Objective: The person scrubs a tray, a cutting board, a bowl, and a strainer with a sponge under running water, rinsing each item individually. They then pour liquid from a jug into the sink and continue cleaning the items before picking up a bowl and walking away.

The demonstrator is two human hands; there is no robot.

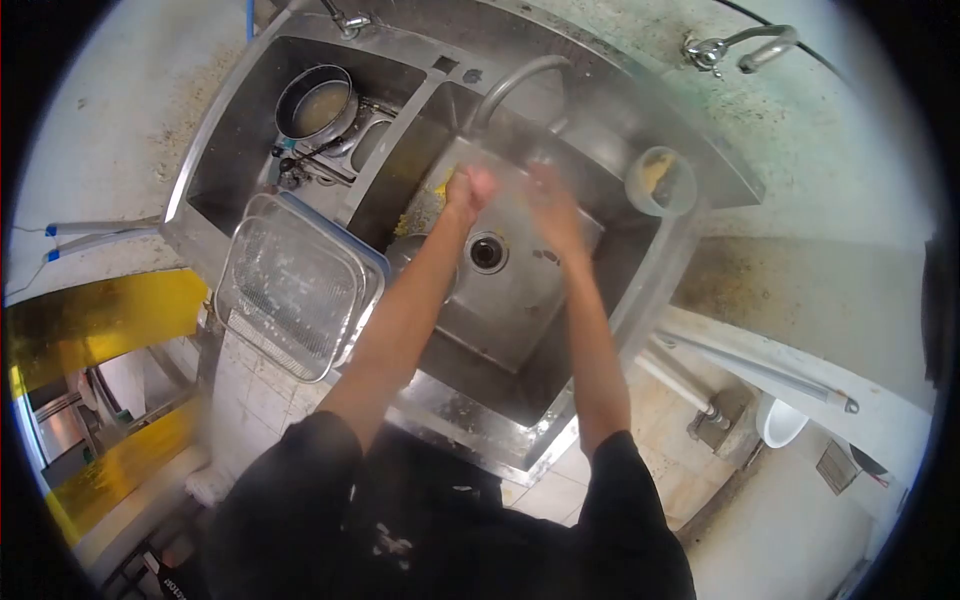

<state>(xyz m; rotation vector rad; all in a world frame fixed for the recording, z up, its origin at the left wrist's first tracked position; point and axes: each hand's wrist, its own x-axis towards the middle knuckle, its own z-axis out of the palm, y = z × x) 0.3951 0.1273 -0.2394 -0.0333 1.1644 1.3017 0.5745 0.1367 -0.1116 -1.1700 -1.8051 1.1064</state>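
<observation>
My left hand (468,190) is over the right-hand basin of a steel sink (510,320), its fingers curled in, with a blurred pinkish patch at their tips. What it holds, if anything, I cannot make out. My right hand (550,205) is beside it, apart from it, its fingers smeared by motion and haze. Below the hands is the round drain (487,253). A curved faucet (510,82) reaches over the basin behind them. Yellow scraps (441,190) lie on the basin floor by my left hand. A round metal item (448,283) is partly hidden by my left forearm.
In the left basin are a pot (318,105) with cloudy liquid and several utensils. Wire mesh baskets (290,275) lean on the sink's left front edge. A translucent tub (662,197) with something yellow inside sits on the right rim. Another wall tap (708,52) is at the back right.
</observation>
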